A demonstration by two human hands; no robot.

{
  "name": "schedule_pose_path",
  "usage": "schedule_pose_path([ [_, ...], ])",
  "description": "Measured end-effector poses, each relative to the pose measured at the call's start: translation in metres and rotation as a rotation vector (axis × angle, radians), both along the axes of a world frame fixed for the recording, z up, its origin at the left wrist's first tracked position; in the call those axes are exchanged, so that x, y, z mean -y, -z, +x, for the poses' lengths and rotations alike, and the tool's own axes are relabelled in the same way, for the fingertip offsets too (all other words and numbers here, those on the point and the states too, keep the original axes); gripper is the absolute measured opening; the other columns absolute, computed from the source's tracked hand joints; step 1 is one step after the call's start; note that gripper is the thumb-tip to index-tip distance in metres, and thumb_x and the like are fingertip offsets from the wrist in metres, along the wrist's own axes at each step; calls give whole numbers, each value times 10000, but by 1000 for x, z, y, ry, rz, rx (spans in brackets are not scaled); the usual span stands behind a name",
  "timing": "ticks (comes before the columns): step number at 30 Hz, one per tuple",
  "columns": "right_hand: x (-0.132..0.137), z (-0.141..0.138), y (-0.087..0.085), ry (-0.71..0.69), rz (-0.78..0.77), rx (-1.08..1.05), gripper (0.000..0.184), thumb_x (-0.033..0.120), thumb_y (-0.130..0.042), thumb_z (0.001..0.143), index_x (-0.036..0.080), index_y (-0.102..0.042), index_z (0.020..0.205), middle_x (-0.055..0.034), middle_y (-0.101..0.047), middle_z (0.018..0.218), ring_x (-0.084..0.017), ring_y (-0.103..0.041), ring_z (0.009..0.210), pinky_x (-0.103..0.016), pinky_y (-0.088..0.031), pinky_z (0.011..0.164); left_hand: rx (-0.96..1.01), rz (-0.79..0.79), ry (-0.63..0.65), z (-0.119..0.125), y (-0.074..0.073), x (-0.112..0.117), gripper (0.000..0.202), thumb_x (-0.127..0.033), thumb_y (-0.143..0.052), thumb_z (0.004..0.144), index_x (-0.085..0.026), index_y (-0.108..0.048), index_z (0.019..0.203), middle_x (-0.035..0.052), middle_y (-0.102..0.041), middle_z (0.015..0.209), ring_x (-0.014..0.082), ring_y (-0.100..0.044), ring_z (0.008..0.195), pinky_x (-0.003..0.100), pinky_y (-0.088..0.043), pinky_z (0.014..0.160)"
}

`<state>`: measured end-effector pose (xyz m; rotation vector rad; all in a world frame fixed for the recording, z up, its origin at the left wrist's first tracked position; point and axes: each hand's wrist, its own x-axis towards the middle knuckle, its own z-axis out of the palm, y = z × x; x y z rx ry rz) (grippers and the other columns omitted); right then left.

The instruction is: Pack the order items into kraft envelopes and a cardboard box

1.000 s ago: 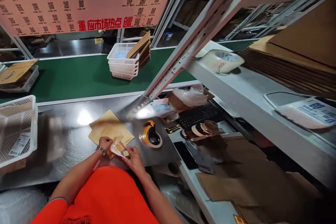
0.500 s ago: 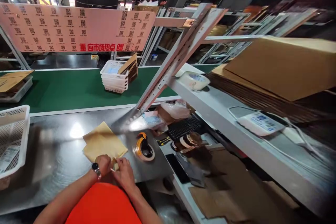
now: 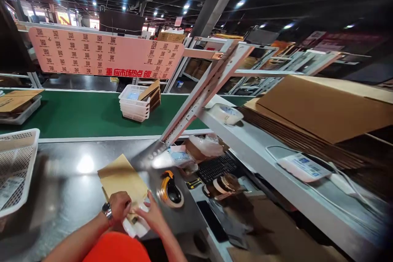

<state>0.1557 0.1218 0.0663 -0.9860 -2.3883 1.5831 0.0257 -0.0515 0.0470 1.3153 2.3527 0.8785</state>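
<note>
A yellow-brown paper envelope (image 3: 123, 178) lies on the steel table in front of me. My left hand (image 3: 119, 206), with a watch at its wrist, is closed at the envelope's near edge. My right hand (image 3: 153, 212) is at the envelope's lower right, thumb and fingers apart, touching the near end. Beneath and between the hands is a white, partly see-through sheet or bag (image 3: 137, 226). A small brownish piece by the fingertips is too blurred to name. To the right lies a tape dispenser (image 3: 172, 190) with an orange and black body.
A white basket (image 3: 29, 172) stands at left. Beyond the table runs a green belt (image 3: 86, 110) with stacked white baskets (image 3: 134, 102). On my right are a slanted metal post (image 3: 202, 98), a shelf with a tape roll (image 3: 225, 113) and cardboard (image 3: 322, 106), and a phone (image 3: 211, 221).
My view has tilted up. The hands have moved apart; the right hand's fingers have spread from a pinch. A white sheet or bag now shows beneath them.
</note>
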Motion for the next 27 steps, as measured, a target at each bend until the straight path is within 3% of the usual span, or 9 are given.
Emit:
schedule_pose_path([
  [4,-12,18,-15,150,-514,-40,660,650,-896,651,257,-792,1171,-144,-844,1086,-330,-807,881,-460,-648,737,34,119,-74,-5,-11,9,175,-257,-610,933,-225,-772,877,121,-768,890,273,-743,871,378,-559,801],
  [7,4,20,-16,131,-750,-83,528,608,-957,633,241,-817,986,-99,-837,869,-296,-797,796,-437,-640,760,48,127,-60,-1,-18,11,189,-279,-600,948,-232,-770,880,124,-777,891,275,-745,865,385,-549,794],
  [10,30,5,-9,182,-702,-139,456,570,-977,579,248,-765,822,-56,-793,738,-260,-750,684,-399,-614,693,60,112,43,5,-23,11,173,-265,-613,924,-229,-777,882,130,-790,900,286,-750,873,391,-542,788],
  [14,55,-25,-2,247,-512,-92,469,648,-893,626,263,-638,704,26,-582,493,-139,-451,423,-284,-326,430,81,91,134,9,-31,12,180,-242,-621,913,-224,-797,882,126,-798,897,276,-749,853,377,-537,768],
  [16,59,-33,-4,269,-526,-105,496,678,-872,634,267,-622,755,44,-555,495,-123,-411,419,-268,-277,426,86,84,107,6,-38,16,188,-247,-624,919,-218,-809,897,130,-800,908,274,-748,853,372,-536,773],
  [19,53,-33,-17,281,-603,-175,541,705,-829,713,268,-683,996,27,-665,673,-147,-540,514,-258,-365,457,108,74,3,-4,-53,25,212,-260,-615,933,-205,-819,920,120,-795,907,255,-738,844,355,-528,786],
  [21,43,-28,-31,279,-597,-269,637,685,-824,764,292,-682,1245,-27,-780,1021,-150,-630,640,-255,-445,496,147,94,-40,-12,-63,34,223,-267,-609,942,-201,-822,924,106,-789,894,233,-725,831,337,-515,784],
  [24,25,-24,-50,118,-526,-347,746,633,-874,765,321,-669,1411,-90,-705,1470,-123,-645,713,-259,-513,538,228,155,-36,-21,-75,46,245,-299,-602,963,-204,-820,903,89,-785,881,208,-705,821,317,-500,780],
  [27,12,-29,-60,-106,-553,-290,662,623,-945,697,239,-803,1217,-71,-823,1099,-133,-633,632,-266,-509,519,280,196,2,-30,-80,58,303,-369,-588,988,-200,-817,884,83,-784,875,202,-686,824,308,-493,781],
])
